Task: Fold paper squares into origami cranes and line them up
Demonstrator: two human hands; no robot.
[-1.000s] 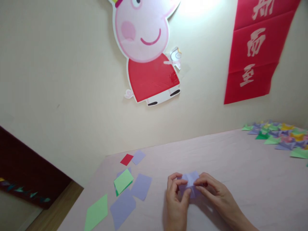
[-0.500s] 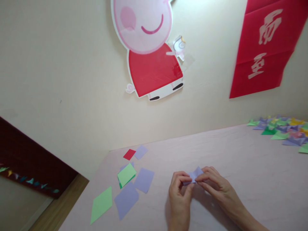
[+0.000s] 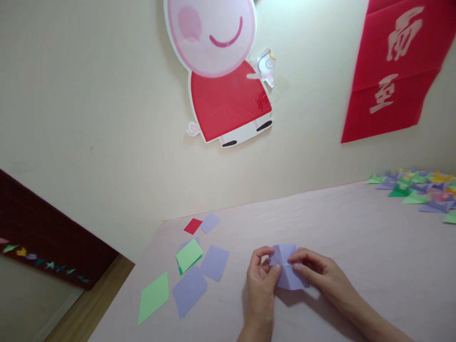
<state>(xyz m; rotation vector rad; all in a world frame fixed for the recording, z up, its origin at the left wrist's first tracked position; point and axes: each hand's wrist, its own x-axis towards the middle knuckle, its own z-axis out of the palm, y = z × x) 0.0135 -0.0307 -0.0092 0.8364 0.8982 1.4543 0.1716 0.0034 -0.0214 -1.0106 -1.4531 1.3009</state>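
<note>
Between my two hands is a purple sheet of paper (image 3: 289, 278), opened out, with crease lines crossing its middle. My left hand (image 3: 261, 275) pinches its left edge between thumb and fingers. On the opposite side, my right hand (image 3: 317, 268) grips the sheet with thumb and forefinger near its upper right. The paper is held just above the pale table (image 3: 249, 313), and shadows fall below both hands.
Left on the table lie loose purple sheets (image 3: 189, 290), a light green sheet (image 3: 154, 298), a smaller green stack (image 3: 189, 256) and a red square (image 3: 193, 226). Many folded paper pieces (image 3: 416, 197) crowd the far right by the wall. A pig cutout (image 3: 228, 104) hangs above.
The purple paper, folded small and narrow before, is now unfolded into a wider creased sheet. My hands have shifted slightly to hold its two sides.
</note>
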